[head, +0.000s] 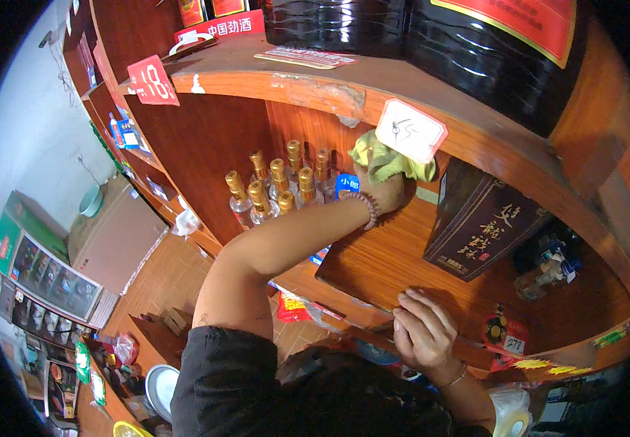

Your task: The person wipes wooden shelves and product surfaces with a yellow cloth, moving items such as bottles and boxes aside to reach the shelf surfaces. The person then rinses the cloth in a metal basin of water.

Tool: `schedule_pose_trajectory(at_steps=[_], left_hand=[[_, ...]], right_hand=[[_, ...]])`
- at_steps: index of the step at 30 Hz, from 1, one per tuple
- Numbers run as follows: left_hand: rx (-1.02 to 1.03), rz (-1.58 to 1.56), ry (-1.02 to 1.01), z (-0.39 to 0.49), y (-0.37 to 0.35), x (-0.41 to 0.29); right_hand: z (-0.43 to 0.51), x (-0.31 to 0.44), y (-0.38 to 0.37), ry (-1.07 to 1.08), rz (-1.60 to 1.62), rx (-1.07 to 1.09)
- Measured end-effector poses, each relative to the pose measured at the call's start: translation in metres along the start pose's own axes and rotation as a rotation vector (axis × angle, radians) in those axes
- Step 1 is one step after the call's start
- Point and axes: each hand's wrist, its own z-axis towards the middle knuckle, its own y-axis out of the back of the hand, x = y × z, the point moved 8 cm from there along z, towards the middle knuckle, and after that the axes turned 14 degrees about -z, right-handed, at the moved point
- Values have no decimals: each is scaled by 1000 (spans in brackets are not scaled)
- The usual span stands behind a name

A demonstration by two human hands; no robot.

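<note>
My left hand (pixel 387 192), with a beaded bracelet at its wrist, holds a yellow-green cloth (pixel 397 164) at the back of a wooden shelf compartment. A hanging price card (pixel 411 130) hides part of the cloth. My left forearm crosses in front of several clear bottles with gold caps (pixel 278 177). A blue box (pixel 347 185) stands between the bottles and my left wrist. My right hand (pixel 425 330) is empty, its fingers loosely bent at the front edge of the brown wooden board (pixel 380 262). Whether its fingertips press on the board I cannot tell.
A tall dark box (pixel 481 224) with gold writing stands right of the board, with a small bottle (pixel 544 273) beyond it. Large black containers (pixel 490 60) sit on the upper shelf (pixel 315 90), whose edge overhangs my left hand. A glass-door fridge (pixel 53 276) stands far left.
</note>
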Motion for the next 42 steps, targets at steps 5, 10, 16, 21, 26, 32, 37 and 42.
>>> schedule_pose_trajectory(at_steps=[5,10,16,21,26,32,37,42], left_hand=[[-11,52,-198,-15,10,-24],[83,32,-146,8,5,-6],[15,-205,-319,36,16,-4],[417,-150,-201,-28,35,-8],[395,-125,-276,-133,88,-24],[5,1,-477,-105,77,-34],[76,-172,-383,-10,17,-4],[163,-220,-375,-6,6,-2]], right_hand=[[4,3,0,-16,-40,-17],[5,2,2,-41,-51,-13],[2,1,0,-51,-89,-12],[0,-2,4,-48,-29,1],[-3,-4,5,-46,2,32],[-4,-4,4,-33,1,32],[-2,-6,4,-69,21,63],[1,-11,3,-171,61,88]])
